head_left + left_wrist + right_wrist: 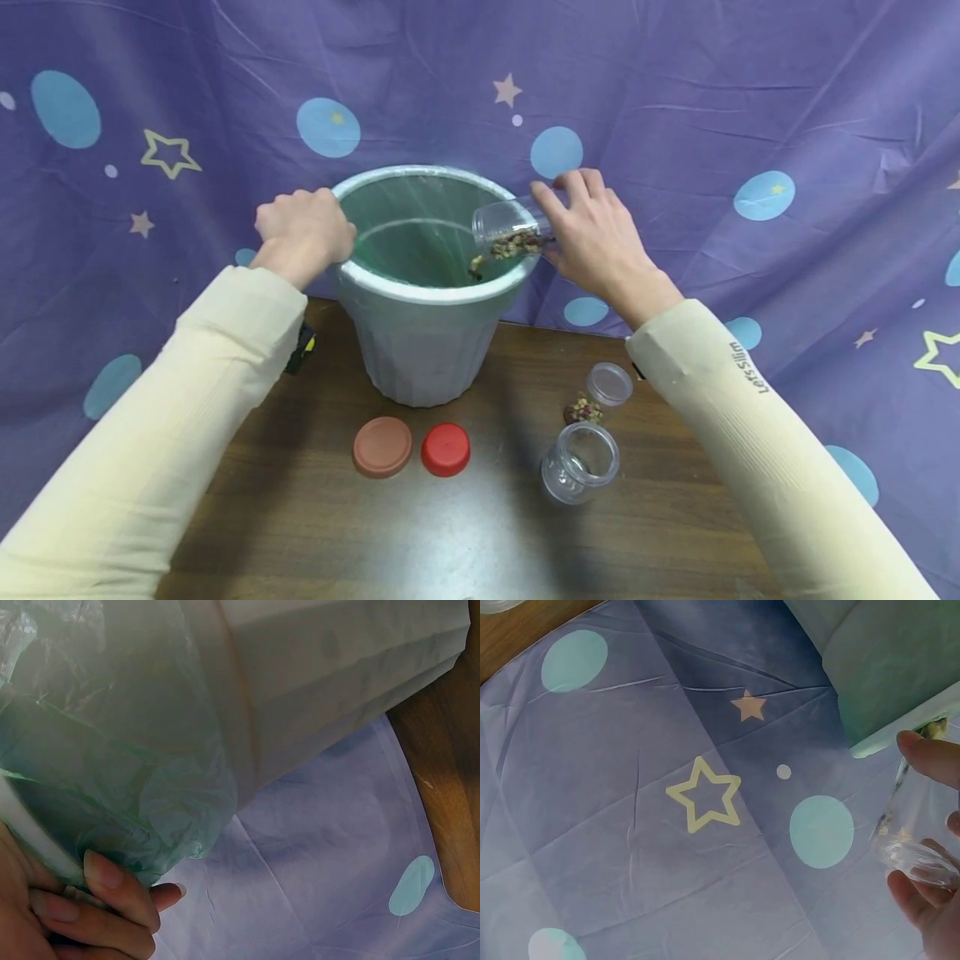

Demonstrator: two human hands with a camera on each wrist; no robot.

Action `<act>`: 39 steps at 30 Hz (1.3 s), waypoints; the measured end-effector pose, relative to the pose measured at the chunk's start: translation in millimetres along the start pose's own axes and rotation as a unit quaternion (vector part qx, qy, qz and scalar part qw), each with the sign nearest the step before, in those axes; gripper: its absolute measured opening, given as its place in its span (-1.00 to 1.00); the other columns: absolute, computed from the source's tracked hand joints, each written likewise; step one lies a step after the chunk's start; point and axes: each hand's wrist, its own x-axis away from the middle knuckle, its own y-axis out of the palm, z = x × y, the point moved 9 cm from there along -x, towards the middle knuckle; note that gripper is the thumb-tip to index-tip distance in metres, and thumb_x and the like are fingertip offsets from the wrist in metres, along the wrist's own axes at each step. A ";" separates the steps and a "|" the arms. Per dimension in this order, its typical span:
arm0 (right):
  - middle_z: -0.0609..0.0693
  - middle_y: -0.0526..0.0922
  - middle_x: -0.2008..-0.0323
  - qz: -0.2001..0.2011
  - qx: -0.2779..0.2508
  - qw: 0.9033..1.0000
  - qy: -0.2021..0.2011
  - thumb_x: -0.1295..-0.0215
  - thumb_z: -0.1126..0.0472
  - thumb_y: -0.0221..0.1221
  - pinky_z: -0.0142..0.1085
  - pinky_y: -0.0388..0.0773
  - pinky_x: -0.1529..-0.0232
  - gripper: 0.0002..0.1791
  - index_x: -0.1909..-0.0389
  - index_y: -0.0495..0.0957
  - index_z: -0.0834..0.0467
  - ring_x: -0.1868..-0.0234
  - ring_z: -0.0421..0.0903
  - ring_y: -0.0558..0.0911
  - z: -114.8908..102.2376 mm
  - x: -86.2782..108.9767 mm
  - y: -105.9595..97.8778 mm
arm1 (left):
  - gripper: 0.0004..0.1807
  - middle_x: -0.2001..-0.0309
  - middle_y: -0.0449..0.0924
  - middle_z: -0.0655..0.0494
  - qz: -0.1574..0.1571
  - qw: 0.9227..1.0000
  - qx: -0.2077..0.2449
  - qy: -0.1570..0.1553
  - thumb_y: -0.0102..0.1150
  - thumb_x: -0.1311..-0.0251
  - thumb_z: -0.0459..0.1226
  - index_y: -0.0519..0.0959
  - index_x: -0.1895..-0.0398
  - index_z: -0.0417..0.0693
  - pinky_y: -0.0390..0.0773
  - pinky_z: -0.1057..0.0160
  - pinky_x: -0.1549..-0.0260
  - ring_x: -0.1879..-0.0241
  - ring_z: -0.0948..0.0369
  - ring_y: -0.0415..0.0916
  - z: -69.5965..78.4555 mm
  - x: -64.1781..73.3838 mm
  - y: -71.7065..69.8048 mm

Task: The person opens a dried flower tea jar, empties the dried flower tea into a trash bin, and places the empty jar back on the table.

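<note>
A pale trash bin (427,358) stands on the table, lined with a thin green plastic bag (142,742) folded over its rim. My left hand (303,233) grips the rim on the left side, fingers (112,900) curled at the bag's edge. My right hand (600,237) holds a clear plastic jar (491,221) by its bottom end, tilted with the mouth over the bin's right side. Dried flower bits (517,243) lie along the jar's lower wall, and some hang at its mouth. In the right wrist view, thumb and fingers are around the jar.
A second clear jar (573,467) stands uncovered at the right, near a clear lid (610,384) and a small heap of dried flowers (583,410). A brownish-pink lid (382,447) and a red lid (446,450) lie before the bin. A purple patterned cloth (675,125) hangs behind.
</note>
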 end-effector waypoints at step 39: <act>0.20 0.45 -0.23 -0.085 -0.301 0.937 0.158 -0.08 -0.06 0.43 0.04 0.37 -0.27 -0.01 -0.49 0.16 0.07 -0.21 0.10 0.46 39.6 11.4 15.0 | -0.44 -0.10 0.48 -0.45 0.000 1.000 0.006 0.001 -0.19 -0.36 -0.07 0.42 -0.15 -0.38 0.47 -0.19 0.03 -0.08 -0.31 0.46 0.1 0.2 -0.1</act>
